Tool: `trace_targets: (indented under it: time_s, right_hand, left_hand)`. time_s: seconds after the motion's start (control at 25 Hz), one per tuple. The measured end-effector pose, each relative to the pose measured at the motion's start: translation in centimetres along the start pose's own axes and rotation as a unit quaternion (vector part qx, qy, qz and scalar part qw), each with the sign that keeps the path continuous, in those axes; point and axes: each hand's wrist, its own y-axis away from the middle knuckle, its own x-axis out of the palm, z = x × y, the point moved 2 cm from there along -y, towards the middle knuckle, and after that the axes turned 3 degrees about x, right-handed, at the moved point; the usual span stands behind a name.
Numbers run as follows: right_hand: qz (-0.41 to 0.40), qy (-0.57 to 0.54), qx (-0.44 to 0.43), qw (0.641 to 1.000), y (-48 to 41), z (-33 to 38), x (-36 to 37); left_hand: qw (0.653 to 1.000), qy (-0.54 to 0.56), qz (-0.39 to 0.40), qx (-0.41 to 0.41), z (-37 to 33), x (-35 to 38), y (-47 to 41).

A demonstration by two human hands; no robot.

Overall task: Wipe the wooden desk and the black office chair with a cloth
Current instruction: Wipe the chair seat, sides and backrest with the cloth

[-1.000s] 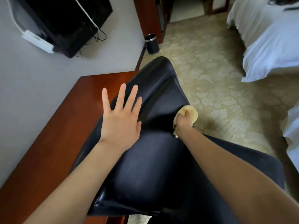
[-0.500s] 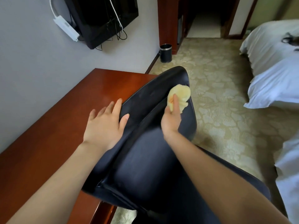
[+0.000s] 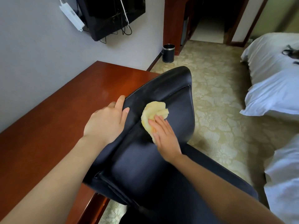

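Note:
The black office chair (image 3: pixel 176 101) leans with its backrest over the edge of the wooden desk (image 3: pixel 68 113). My left hand (image 3: pixel 105 122) holds the backrest's left edge, thumb on the front face and fingers along and behind the edge. My right hand (image 3: pixel 165 136) lies with straight fingers on a bunched yellow cloth (image 3: pixel 153 112) and presses it onto the front of the backrest, near the seam in the padding. Part of the cloth is hidden under my palm.
A grey wall runs along the desk's far side, with a black TV (image 3: pixel 111 15) and a white power strip (image 3: pixel 71 15) on it. A small black bin (image 3: pixel 168 53) stands on the patterned carpet. White beds (image 3: pixel 273 88) are at the right.
My right hand slid the cloth left and down across the backrest and flattened onto it. My left hand moved up to the backrest's edge and took hold of it.

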Motion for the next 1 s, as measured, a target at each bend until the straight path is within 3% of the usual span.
trace_targets:
  time_s: [0.16, 0.28, 0.36, 0.44, 0.52, 0.6, 0.72, 1.0]
  right_hand:
    - [0.005, 0.077, -0.095, 0.992, -3.3, -2.8, -2.7]
    - [0.011, 0.089, -0.097, 0.991, -6.0, -4.2, -5.0]
    - [0.017, 0.103, -0.037, 0.994, -7.5, -5.6, -6.4]
    - [0.039, 0.114, 0.087, 0.989, -8.6, -7.8, -7.6]
    - [0.072, 0.108, 0.238, 0.963, -9.5, -9.8, -8.7]
    - [0.088, 0.052, 0.308, 0.946, -9.8, -10.5, -8.8]
    - [0.061, -0.020, 0.290, 0.955, -9.8, -9.7, -8.1]
    - [0.044, 0.068, 0.148, 0.986, -9.7, -6.6, -7.3]
  left_hand:
    - [1.000, -0.007, -0.004, -0.010, -0.1, -0.1, 0.1]
    - [1.000, -0.005, 0.001, -0.008, -0.1, -0.1, 0.0]
    - [1.000, -0.005, 0.002, -0.004, 0.0, -0.1, 0.0]
    - [1.000, -0.010, -0.004, -0.004, 0.1, 0.0, 0.0]
    - [1.000, -0.020, -0.011, -0.005, 0.2, 0.2, -0.1]
    - [1.000, -0.026, -0.011, -0.006, 0.2, 0.4, -0.2]
    - [0.999, -0.033, -0.014, -0.012, 0.2, 0.5, -0.2]
    - [1.000, -0.020, -0.015, -0.014, 0.2, 0.6, -0.5]
